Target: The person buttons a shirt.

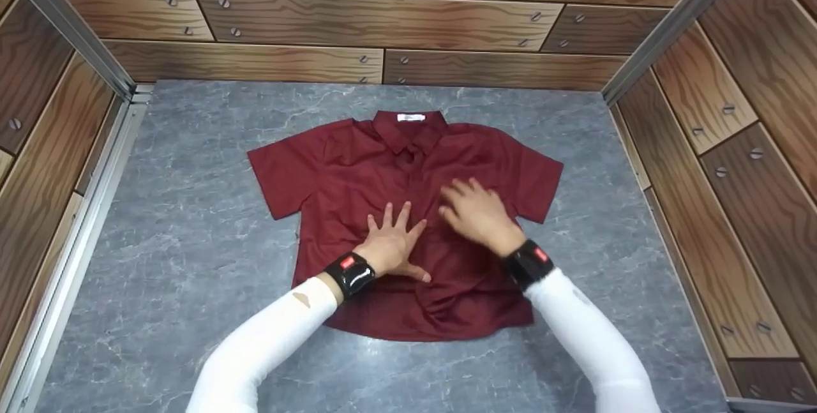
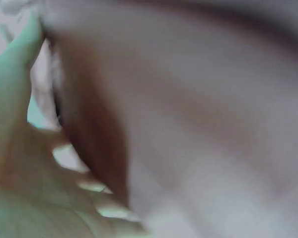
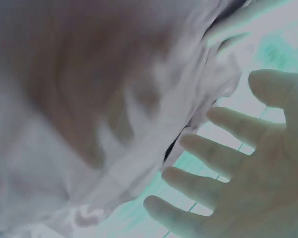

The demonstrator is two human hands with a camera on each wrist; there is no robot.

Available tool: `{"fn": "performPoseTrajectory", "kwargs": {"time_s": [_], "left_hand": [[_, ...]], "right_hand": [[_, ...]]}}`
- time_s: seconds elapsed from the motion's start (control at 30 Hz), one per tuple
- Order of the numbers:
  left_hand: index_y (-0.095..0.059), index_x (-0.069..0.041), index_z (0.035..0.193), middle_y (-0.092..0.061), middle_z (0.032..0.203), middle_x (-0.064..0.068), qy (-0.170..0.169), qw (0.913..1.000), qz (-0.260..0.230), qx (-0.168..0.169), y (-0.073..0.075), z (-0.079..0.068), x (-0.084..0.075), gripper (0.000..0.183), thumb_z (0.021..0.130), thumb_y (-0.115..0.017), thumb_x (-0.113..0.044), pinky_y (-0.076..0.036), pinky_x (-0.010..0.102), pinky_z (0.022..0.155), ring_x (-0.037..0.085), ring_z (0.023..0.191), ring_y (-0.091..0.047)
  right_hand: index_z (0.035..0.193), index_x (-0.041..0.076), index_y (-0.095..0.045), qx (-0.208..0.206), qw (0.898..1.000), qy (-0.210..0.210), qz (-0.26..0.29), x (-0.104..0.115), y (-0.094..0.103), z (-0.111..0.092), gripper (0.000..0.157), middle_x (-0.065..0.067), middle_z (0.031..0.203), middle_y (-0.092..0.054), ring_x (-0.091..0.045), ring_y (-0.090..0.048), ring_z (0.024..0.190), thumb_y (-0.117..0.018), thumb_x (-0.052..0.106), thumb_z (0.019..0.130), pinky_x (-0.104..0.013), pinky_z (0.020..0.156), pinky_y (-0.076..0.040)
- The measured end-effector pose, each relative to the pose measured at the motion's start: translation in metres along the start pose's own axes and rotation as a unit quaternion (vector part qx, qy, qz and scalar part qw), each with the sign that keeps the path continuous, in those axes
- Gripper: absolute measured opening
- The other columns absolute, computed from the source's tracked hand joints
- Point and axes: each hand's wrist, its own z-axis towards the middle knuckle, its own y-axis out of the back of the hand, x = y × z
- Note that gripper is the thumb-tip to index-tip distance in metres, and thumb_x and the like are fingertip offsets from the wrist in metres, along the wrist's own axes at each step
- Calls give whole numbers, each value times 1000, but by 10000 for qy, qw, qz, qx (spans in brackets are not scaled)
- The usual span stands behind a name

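A dark red short-sleeved shirt (image 1: 357,177) lies front up on the grey surface, its collar away from me and both sleeves spread out. My left hand (image 1: 390,246) rests on the middle of the shirt with its fingers straight and spread. Over the right half of the chest is my right hand (image 1: 479,215), slightly blurred, its fingers extended and holding nothing. In the right wrist view the right hand (image 3: 238,163) shows its palm and loosely straight fingers, apart from the cloth (image 3: 114,124). Creases run through the shirt's lower right front.
The grey marbled surface (image 1: 191,260) extends around the shirt. Wood-patterned panels (image 1: 383,17) stand at the back and both sides, with metal rails (image 1: 83,164) along the corners and the left edge.
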Motion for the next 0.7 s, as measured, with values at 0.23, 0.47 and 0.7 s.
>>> {"fn": "performPoseTrajectory", "kwargs": {"time_s": [0.23, 0.47, 0.7], "left_hand": [[-28, -27, 153, -17, 161, 15, 268, 9958, -228, -846, 25, 26, 43, 107, 67, -59, -82, -11, 73, 107, 46, 146, -13], [-11, -34, 155, 8, 163, 11, 1031, 9929, -438, -411, 21, 38, 85, 118, 62, -67, -80, 3, 75, 106, 41, 147, 12], [0, -35, 155, 18, 161, 10, 1137, 9924, -468, 48, 18, 29, 79, 125, 60, -69, -79, 2, 79, 102, 41, 146, 17]], "right_hand": [[152, 30, -30, 370, 9980, -497, 88, -12, -6, 40, 61, -11, 159, -25, -44, -17, 146, -45, 52, 97, -70, 108, -19], [152, 46, -14, 651, 9934, -825, 465, -20, -20, 63, 79, -9, 164, -3, -46, 1, 147, -47, 72, 86, -79, 102, -6], [152, 46, -11, 950, 9903, -771, 654, -26, -30, 59, 84, -6, 164, 5, -44, 8, 147, -45, 78, 82, -80, 100, -8]]}}
